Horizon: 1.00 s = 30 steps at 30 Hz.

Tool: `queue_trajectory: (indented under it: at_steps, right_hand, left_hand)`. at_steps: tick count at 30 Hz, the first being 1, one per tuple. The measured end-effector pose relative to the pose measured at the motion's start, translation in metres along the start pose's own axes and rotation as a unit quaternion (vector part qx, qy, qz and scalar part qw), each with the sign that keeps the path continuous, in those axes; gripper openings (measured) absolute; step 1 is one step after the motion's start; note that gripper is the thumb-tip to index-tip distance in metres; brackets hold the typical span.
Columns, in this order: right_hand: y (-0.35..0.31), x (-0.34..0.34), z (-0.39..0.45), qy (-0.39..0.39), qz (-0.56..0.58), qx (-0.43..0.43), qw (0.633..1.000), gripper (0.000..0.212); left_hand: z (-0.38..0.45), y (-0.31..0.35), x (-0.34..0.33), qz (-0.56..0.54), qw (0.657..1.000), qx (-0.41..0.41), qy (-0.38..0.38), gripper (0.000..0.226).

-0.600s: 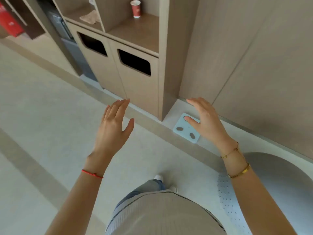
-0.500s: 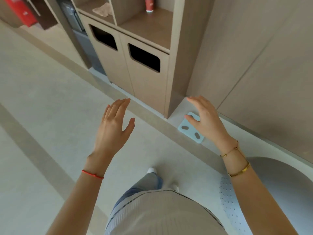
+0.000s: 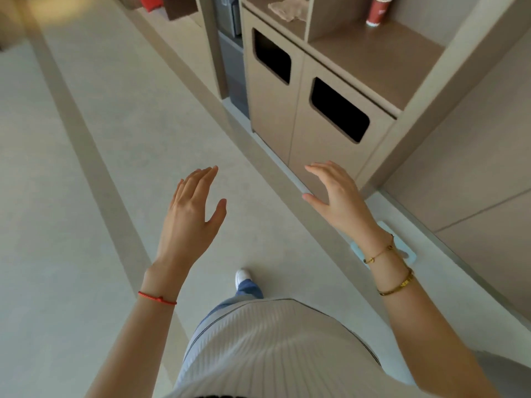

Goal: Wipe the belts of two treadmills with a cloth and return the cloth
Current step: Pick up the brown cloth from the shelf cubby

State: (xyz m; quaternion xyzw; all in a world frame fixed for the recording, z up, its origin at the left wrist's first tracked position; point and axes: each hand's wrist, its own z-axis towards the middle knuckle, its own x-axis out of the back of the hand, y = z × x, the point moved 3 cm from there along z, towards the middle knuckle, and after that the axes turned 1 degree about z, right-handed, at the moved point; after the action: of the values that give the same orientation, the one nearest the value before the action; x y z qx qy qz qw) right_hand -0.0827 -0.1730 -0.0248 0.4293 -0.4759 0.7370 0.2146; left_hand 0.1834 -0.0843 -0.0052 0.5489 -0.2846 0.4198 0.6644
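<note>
A crumpled beige cloth [image 3: 288, 9] lies on the left shelf of a wooden cabinet [image 3: 376, 57] at the top of the view. My left hand [image 3: 191, 214] is raised over the floor with straight fingers and holds nothing. My right hand [image 3: 337, 196] hovers in front of the cabinet's lower right corner, fingers spread and empty. Both hands are well below and short of the cloth. No treadmill is in view.
Two dark bin openings [image 3: 339, 109] are cut into the cabinet front. A red paper cup [image 3: 377, 10] stands on the right shelf. A light blue scale [image 3: 402, 248] lies on the floor ledge behind my right wrist. Pale floor [image 3: 86, 196] stretches to the left.
I have walked closer to the cabinet; it and the cloth now sit nearer and more central. The scale has slid behind my right wrist. Both hands stay open.
</note>
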Motion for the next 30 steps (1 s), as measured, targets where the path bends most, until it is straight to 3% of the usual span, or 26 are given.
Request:
queue_trajectory:
  at_steps: [12,20,30]
  right_hand:
    - [-0.063,-0.086,0.199,-0.039,0.040,0.023,0.998,0.053]
    - [-0.043,-0.122,0.328,-0.053,0.037,0.016,0.998,0.053]
    - [-0.017,-0.119,0.546,-0.018,0.028,0.010,0.999,0.054]
  left_hand:
    - [0.137,-0.137,0.047,0.021,0.999,0.033,0.002,0.054]
    - [0.255,-0.208,0.036,0.015,0.999,0.044,0.001,0.054]
    - [0.467,-0.276,0.048,0.020,0.999,0.015,0.030,0.053]
